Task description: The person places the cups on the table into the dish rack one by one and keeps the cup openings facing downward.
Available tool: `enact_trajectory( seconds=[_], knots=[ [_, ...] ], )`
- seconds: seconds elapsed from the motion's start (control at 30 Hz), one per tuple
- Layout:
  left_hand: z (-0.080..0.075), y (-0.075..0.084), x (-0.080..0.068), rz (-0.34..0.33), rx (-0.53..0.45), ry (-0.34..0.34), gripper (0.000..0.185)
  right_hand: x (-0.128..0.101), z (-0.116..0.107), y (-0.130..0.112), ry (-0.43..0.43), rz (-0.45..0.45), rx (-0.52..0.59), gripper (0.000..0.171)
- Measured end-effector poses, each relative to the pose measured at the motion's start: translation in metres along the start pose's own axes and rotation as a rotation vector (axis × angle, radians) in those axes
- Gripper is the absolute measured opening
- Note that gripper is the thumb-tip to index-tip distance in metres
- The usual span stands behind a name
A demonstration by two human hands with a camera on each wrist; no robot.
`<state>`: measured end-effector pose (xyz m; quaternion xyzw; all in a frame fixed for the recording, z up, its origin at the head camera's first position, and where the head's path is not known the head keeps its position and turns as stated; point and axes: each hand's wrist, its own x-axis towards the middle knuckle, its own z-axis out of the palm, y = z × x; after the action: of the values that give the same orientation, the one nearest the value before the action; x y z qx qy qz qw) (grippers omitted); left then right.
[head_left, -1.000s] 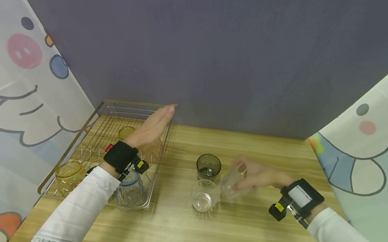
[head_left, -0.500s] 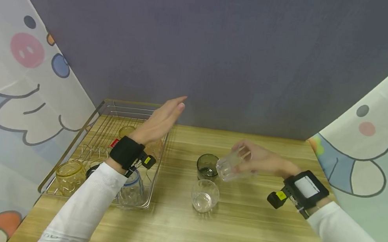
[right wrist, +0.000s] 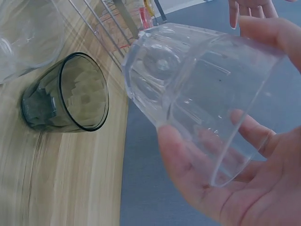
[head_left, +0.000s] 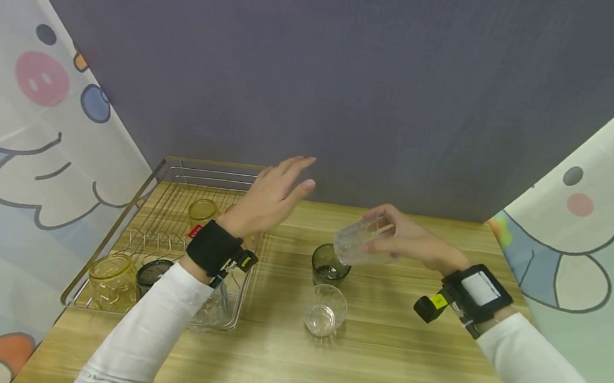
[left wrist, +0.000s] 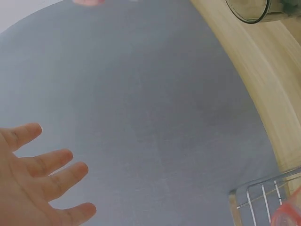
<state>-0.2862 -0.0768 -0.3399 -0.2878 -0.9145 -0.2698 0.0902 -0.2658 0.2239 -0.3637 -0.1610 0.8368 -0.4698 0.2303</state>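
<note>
My right hand grips a clear plastic-looking cup, tilted on its side above the table with its base toward the left. In the right wrist view the thumb and fingers wrap the cup near its wide rim. Below and left of it stands a smoky grey cup, upright. A second clear cup stands upright just in front of the grey one. With fingers spread and nothing in it, my left hand hovers over the right rear side of a wire dish rack.
In the rack sit a yellow cup, a dark cup, a clear cup partly behind the left forearm, and a small amber cup farther back. A grey wall panel rises behind the wooden table.
My right hand has lifted the clear cup up from beside the other cups and turned it sideways. My left hand has moved rightward, its fingers spreading.
</note>
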Motion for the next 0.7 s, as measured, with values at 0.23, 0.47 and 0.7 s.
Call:
enact_trajectory(
  seconds=[0.23, 0.47, 0.7],
  knots=[
    [0.007, 0.009, 0.003, 0.026, 0.038, -0.023, 0.096, 0.004, -0.001, -0.003, 0.05, -0.034, 0.007, 0.067],
    [0.025, 0.02, 0.004, 0.073, 0.11, -0.052, 0.105, 0.006, -0.001, -0.004, 0.096, -0.057, 0.047, 0.066],
    [0.043, 0.027, 0.004, 0.102, 0.115, -0.071, 0.11, 0.009, 0.002, -0.006, 0.126, -0.064, 0.053, 0.068]
  ],
)
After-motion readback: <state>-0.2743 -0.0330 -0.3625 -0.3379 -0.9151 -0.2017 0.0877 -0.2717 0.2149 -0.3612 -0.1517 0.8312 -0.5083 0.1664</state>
